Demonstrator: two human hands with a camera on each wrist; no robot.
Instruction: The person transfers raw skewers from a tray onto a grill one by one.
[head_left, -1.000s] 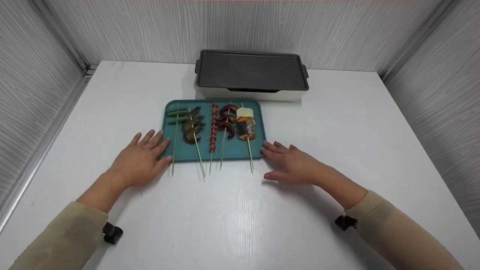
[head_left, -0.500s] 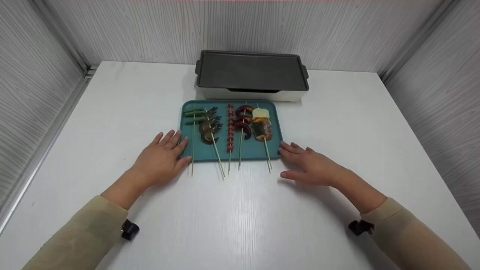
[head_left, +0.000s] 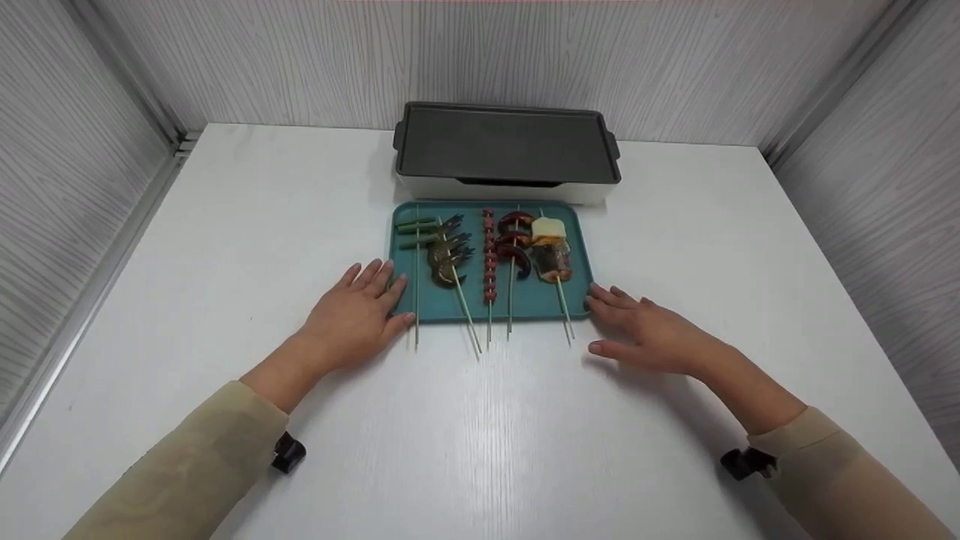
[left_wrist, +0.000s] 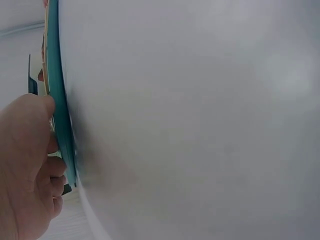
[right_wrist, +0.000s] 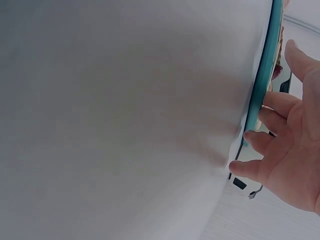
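Note:
In the head view, a teal tray [head_left: 442, 309] lies on the table with several skewers across it, sticks past its front edge. From left they carry green pieces [head_left: 411, 241], shrimp [head_left: 446, 264], small red pieces [head_left: 489, 264], dark red curved pieces [head_left: 517, 238], and a white block above a browned chunk [head_left: 552, 261]. My left hand [head_left: 352, 319] lies spread against the tray's left side, thumb near the front corner. Against the right side rest the extended fingertips of my right hand [head_left: 656, 337]. Each wrist view shows its hand at the tray's rim [left_wrist: 61, 115].
Right behind the tray stands a griddle with a dark flat top [head_left: 510, 146] and a pale base. White table [head_left: 465, 435] surface stretches to both sides and in front. Grey wood-grain panels [head_left: 502, 52] enclose the back and sides.
The tray with its skewers has slid to the right along the table. Both hands have moved right with it, keeping to its sides. The griddle has stayed in place.

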